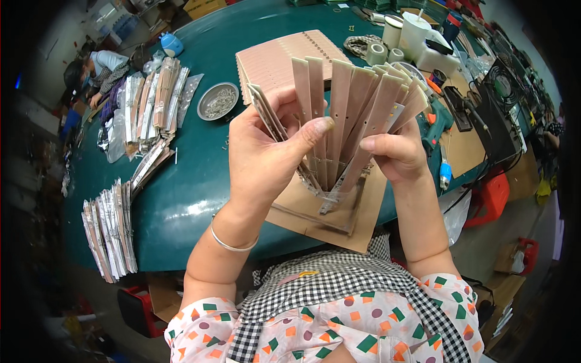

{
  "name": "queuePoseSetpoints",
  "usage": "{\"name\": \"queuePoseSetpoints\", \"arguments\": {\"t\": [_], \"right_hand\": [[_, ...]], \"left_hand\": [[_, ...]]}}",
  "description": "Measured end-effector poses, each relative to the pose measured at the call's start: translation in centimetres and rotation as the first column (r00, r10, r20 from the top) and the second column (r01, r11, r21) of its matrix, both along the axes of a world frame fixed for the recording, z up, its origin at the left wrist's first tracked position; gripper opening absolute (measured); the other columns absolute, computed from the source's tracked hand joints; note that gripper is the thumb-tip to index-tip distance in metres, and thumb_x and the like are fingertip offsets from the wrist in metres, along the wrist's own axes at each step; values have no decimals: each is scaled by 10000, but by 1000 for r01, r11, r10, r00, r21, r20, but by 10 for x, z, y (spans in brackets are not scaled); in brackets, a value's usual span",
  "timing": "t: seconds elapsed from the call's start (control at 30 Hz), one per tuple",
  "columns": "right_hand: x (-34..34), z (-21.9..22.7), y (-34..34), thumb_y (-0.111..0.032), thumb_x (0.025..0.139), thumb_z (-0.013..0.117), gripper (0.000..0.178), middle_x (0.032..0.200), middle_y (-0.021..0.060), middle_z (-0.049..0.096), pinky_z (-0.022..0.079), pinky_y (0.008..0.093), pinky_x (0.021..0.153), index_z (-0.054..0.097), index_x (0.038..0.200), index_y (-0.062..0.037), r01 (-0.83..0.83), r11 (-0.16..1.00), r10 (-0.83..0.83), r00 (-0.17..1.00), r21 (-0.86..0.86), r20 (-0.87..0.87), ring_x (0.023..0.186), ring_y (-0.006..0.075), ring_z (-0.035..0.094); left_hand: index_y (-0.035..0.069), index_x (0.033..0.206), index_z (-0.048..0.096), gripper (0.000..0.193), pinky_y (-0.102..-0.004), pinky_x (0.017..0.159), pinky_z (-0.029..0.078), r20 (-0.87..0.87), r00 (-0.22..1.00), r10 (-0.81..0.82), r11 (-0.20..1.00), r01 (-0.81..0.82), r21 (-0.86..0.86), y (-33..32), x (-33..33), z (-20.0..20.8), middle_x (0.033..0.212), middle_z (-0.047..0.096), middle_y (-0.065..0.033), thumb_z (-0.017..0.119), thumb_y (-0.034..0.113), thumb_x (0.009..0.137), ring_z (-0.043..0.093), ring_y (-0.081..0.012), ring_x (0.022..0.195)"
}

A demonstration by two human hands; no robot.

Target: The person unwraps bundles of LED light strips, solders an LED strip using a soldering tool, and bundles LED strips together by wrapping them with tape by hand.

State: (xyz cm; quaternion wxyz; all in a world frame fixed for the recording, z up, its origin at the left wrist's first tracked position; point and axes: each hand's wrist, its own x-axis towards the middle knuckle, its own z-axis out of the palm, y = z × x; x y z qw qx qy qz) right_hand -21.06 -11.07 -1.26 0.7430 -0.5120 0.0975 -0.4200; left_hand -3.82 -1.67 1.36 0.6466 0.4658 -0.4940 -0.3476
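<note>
Both hands hold a fanned bunch of thin, pale pinkish-beige strips (pixel 340 103) upright over the table's front edge. My left hand (pixel 266 142) is closed around the strips on the left, its thumb pressed against them. On the other side, my right hand (pixel 396 151) grips the right part of the bunch, thumb lying across the front. The strips spread apart at the top and come together at the bottom, where clear plastic shows. Small holes run along some of them. Below lies a brown cardboard sheet (pixel 363 227) with a flat frame-like piece on it.
On the green table (pixel 181 206) stand a metal dish of small parts (pixel 218 101), a stack of pinkish panels (pixel 284 51), strip bundles (pixel 154 103) and more bundles (pixel 110 230). At right are a green glue gun (pixel 437 124), tape rolls (pixel 376 54) and cups. Another person (pixel 106 66) sits far left.
</note>
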Motion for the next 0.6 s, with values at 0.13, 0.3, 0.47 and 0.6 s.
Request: {"name": "queuePoseSetpoints", "arguments": {"t": [0.13, 0.3, 0.47, 0.6], "right_hand": [[5, 6, 7, 4, 644, 755, 730, 1183, 90, 596, 455, 326, 944, 459, 1310, 24, 10, 997, -7, 999, -81, 35, 1077, 177, 586], [2, 2, 4, -6, 650, 770, 660, 1111, 64, 619, 460, 314, 919, 514, 1258, 17, -2, 993, 2, 1000, -120, 1, 1013, 150, 590], [-4, -6, -3, -2, 656, 764, 655, 1105, 72, 625, 476, 311, 901, 508, 1259, 17, -45, 998, 45, 999, -42, 8, 1009, 161, 609], [-5, -4, 1, -7, 657, 764, 661, 1124, 81, 625, 482, 312, 900, 504, 1264, 20, -73, 997, 73, 997, -21, 26, 1014, 169, 616]], "left_hand": [[-42, 1110, 604, 399, -248, 772, 518, 91, 995, 27, 1000, -28, 14, -2, -2, -1, 981, 677, -78, 790, 50, 769, 628, -115, 875], [22, 849, 654, 244, -173, 544, 379, 99, 968, 230, 968, -217, -127, -7, -11, -9, 709, 595, 41, 843, 82, 708, 480, -22, 619], [5, 998, 589, 262, -268, 775, 509, 143, 973, 181, 976, -160, -147, 4, -8, -7, 897, 640, -61, 729, -24, 778, 613, -115, 821], [-19, 1153, 534, 393, -243, 750, 509, -72, 996, 55, 990, -64, -126, 11, -12, -11, 849, 572, -43, 677, -56, 789, 606, -114, 797]]}}
